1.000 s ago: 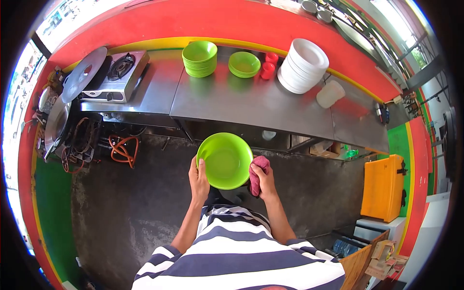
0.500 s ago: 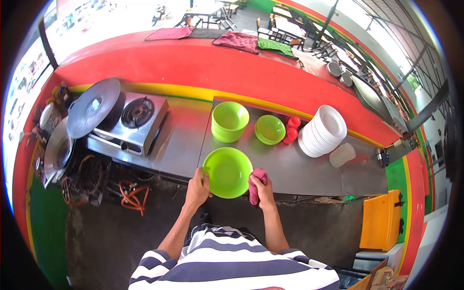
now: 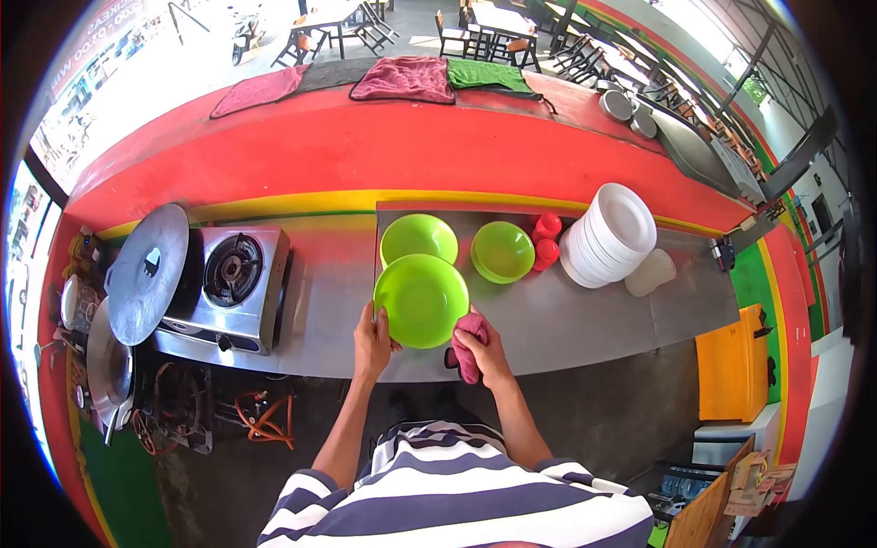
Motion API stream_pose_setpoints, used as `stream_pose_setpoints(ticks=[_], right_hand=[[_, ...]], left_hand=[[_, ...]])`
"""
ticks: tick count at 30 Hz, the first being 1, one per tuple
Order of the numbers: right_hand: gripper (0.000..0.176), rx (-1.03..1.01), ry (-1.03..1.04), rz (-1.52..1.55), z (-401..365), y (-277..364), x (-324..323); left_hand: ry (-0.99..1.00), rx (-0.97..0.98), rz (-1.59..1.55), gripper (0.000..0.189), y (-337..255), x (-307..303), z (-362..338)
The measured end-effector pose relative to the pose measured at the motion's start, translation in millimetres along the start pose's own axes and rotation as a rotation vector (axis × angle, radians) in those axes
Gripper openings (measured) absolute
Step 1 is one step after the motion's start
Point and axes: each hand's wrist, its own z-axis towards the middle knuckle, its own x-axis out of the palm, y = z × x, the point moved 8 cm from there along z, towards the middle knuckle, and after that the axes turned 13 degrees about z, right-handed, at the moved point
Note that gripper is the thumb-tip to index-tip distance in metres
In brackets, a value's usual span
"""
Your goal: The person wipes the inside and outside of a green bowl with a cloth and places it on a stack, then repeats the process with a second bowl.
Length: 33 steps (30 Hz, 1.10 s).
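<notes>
A green bowl [image 3: 421, 301] is held out before me over the steel counter's front part, its inside facing up. Fingers of my left hand [image 3: 373, 343] grip its left rim. My right hand [image 3: 487, 353] is closed around a maroon cloth [image 3: 469, 349] at the bowl's lower right edge; whether the fingers also pinch the rim is hard to see. Just beyond, a stack of green bowls [image 3: 418, 236] is partly covered by the held bowl. Smaller green bowls [image 3: 503, 251] stand to its right.
Two red bottles [image 3: 546, 242], a leaning stack of white plates [image 3: 610, 236] and a translucent tub [image 3: 650, 272] stand on the counter's right side. A gas stove [image 3: 233, 274] and a wok [image 3: 149, 274] are at left. Folded cloths [image 3: 402, 79] lie on the red wall.
Both hands have carried the green bowl forward, so it now overlaps the bowl stack in view. The cloth stays in my right hand. My view has shifted slightly.
</notes>
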Motion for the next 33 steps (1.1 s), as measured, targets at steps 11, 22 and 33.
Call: stream_pose_setpoints(ticks=[11, 22, 33], right_hand=[[0.082, 0.007, 0.034, -0.022, 79.5, 27.2, -10.0], [0.075, 0.110, 0.173, -0.064, 159.6, 20.6, -15.1], [0.057, 0.045, 0.130, -0.030, 179.1, 14.5, -60.8]], left_hand=[[-0.018, 0.006, 0.043, 0.050, -12.0, 31.5, 69.4], [-0.144, -0.043, 0.112, 0.055, 18.5, 51.0, 119.8], [-0.425, -0.257, -0.105, 0.057, 45.8, 77.7, 85.6]])
